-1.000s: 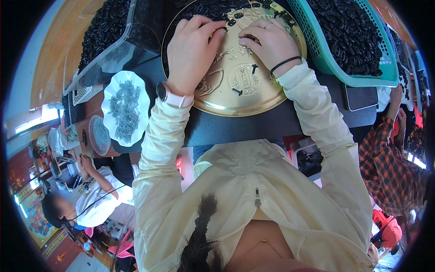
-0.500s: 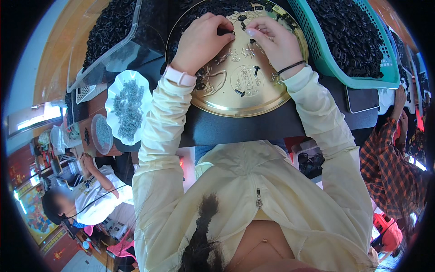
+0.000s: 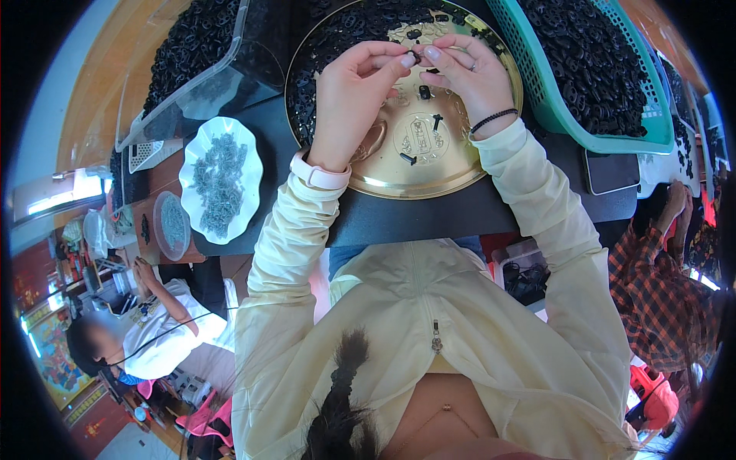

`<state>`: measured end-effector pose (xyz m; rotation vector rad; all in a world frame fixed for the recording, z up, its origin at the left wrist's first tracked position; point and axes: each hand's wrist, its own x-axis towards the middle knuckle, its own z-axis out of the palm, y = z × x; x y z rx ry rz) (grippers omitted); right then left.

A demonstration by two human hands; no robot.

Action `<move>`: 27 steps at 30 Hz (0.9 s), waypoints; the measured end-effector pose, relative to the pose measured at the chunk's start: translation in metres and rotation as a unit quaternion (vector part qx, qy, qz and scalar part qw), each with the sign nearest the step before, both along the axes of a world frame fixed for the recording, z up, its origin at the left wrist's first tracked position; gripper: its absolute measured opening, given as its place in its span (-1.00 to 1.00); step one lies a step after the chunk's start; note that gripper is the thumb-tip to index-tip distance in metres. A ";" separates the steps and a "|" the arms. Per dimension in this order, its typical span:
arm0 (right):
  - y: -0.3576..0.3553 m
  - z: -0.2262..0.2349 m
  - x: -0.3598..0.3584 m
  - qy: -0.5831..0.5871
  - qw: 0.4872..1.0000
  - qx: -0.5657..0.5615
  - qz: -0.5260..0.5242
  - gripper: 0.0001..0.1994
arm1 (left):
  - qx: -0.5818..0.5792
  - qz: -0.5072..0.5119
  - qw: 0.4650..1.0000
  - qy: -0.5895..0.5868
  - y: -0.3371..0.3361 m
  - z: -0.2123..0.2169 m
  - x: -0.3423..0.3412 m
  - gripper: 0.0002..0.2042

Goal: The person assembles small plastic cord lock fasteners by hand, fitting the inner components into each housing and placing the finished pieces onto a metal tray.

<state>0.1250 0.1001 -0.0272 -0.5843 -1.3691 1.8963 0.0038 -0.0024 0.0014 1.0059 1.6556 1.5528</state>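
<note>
Over the round gold tray, my two hands meet fingertip to fingertip. My left hand is closed, its thumb and forefinger pinching a small black plastic part. From the other side, the thumb and forefinger of my right hand press together at that same part; fingers cover most of it. Many flat black plastic pieces lie heaped along the tray's far left. Below my hands are a black block-like piece and two small black pegs, one upper and one lower.
A white scalloped dish of small clear pieces stands left of the tray, near a round tub. A clear bin and a green basket, both full of black parts, flank the tray. A phone lies right. Other people sit at both sides.
My left hand has moved right, and the fingertips of both hands, apart before, now meet at the small black part. The tray has shifted slightly.
</note>
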 end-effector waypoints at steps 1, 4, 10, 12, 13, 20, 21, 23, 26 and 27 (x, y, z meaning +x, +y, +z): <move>0.000 0.000 0.000 0.004 1.000 0.009 -0.001 -0.76 | 0.006 0.005 1.000 -0.007 0.000 0.000 0.001 -0.78; -0.002 0.001 0.000 -0.003 1.000 0.007 0.001 -0.77 | -0.013 0.007 1.000 0.018 -0.001 0.001 0.001 -0.77; -0.004 0.004 0.001 -0.001 1.000 -0.004 -0.004 -0.79 | -0.002 0.000 1.000 0.005 -0.001 -0.001 -0.001 -0.78; -0.005 0.005 0.001 -0.012 1.000 -0.001 0.001 -0.79 | -0.003 -0.001 1.000 0.003 -0.001 -0.002 -0.002 -0.78; -0.006 0.005 0.001 -0.011 1.000 0.011 0.001 -0.78 | -0.001 -0.004 1.000 0.001 -0.001 -0.002 -0.002 -0.78; -0.010 0.003 0.001 -0.052 0.998 0.035 -0.014 -0.81 | -0.006 0.042 0.997 0.060 0.001 -0.007 0.009 -0.81; -0.010 0.003 0.001 -0.060 0.997 0.049 -0.016 -0.80 | 0.002 0.047 0.998 0.033 0.002 -0.007 0.011 -0.82; -0.009 0.003 0.001 -0.066 0.996 0.064 -0.017 -0.79 | 0.011 0.054 0.998 0.009 0.003 -0.005 0.013 -0.82; -0.007 0.005 0.001 -0.025 0.997 0.076 -0.004 -0.74 | 0.024 0.055 0.996 -0.065 0.004 -0.002 0.013 -0.82; -0.005 0.006 0.001 -0.022 0.995 0.098 0.006 -0.73 | 0.026 0.048 0.995 -0.080 0.004 -0.001 0.013 -0.82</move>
